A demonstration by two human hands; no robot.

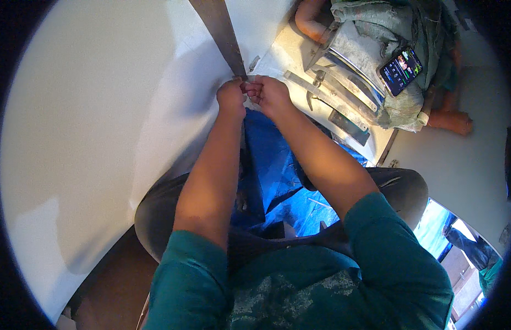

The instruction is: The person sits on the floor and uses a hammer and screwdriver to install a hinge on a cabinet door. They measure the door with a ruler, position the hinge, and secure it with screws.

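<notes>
My left hand [231, 99] and my right hand [270, 96] meet in front of me, both closed, with fingertips nearly touching. They are at the lower end of a long, dark brown strip [218, 30] that runs up beside the pale wall. Something small is pinched between the fingers, too hidden to name. Whether the hands grip the strip itself cannot be made out. Just right of my right hand, several long flat metal tools [332, 99] lie on a pale surface.
A phone [400, 71] with a lit screen rests on a dusty grey-green cloth [371, 33] at the upper right. Orange-brown pipe pieces [451, 121] stick out beneath it. A pale wall [90, 121] fills the left. Blue sheeting [272, 159] lies below my arms, between my knees.
</notes>
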